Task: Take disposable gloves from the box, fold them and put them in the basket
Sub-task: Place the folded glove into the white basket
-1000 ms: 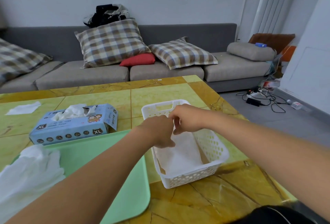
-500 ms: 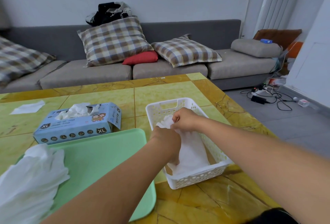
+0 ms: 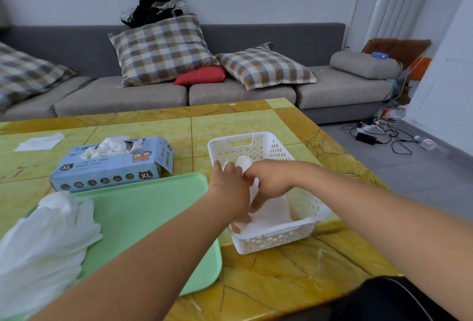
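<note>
a: status check, please. what are the hands doing?

b: both hands are working inside the white basket [image 3: 268, 240]. the left hand [image 3: 230, 187] is reaching over the basket's left wall, fingers spread and pressing down on the folded glove [image 3: 273, 212]. the right hand [image 3: 271, 180] is meeting it from the other side, fingers curled down onto the same glove. the two hands are touching or nearly touching each other. whether either is pinching the glove or only pressing on it, i cannot tell.

a: where is the glove lying?

b: it is lying flat on the basket floor, toward the near end, with one end running up toward the far wall.

a: what is left to do?

b: judging by the layout, the placing step is nearly finishing for this glove. a pile of loose gloves [image 3: 43, 241] is resting on the left edge of the green tray [image 3: 153, 213], unfolded. the glove box [image 3: 112, 164] is standing on the desk [image 3: 281, 282] just behind the tray, with more gloves bulging from its opening. so most of the folding and placing is probably remaining.
</note>
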Available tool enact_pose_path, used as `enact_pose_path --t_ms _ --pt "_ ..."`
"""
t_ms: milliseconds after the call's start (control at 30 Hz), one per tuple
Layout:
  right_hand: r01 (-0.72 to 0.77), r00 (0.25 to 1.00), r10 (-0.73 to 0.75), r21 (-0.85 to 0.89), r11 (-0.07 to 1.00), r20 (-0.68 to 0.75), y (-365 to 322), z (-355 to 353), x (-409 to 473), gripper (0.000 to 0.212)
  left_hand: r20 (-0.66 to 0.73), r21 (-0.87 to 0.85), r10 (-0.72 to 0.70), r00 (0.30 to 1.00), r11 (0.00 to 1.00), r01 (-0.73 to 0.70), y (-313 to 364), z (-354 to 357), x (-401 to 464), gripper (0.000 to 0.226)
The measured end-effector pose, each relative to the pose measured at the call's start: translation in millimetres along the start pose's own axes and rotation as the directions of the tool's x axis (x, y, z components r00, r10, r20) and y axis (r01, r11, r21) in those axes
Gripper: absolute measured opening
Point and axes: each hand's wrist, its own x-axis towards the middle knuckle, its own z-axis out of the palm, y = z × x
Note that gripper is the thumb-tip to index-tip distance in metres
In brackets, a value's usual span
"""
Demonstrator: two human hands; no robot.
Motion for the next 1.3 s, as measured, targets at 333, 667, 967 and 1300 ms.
enact_pose_path --t_ms 333,667,967,1300 --pt "-0.054 0.996 0.047 -0.101 0.993 -0.071 -27 -3 -20 0.073 -0.289 -0.522 0.006 0.957 0.837 -0.163 -53 -3 -44 0.044" --pt "0.458 0.845 -0.432 0.01 0.889 -0.314 -220 18 13 0.027 -0.106 -0.863 -0.656 0.748 0.434 0.259 -214 145 -183 0.029" --pt "0.449 0.876 -0.414 0.109 0.887 -0.246 -296 67 88 0.055 0.131 -0.852 -0.43 0.893 0.412 0.323 -228 198 -226 0.075" --pt "0.407 0.868 -0.243 0.339 0.848 -0.434 -258 78 78 0.039 0.037 -0.851 -0.37 0.928 0.476 0.224 -232 199 -217 0.05"
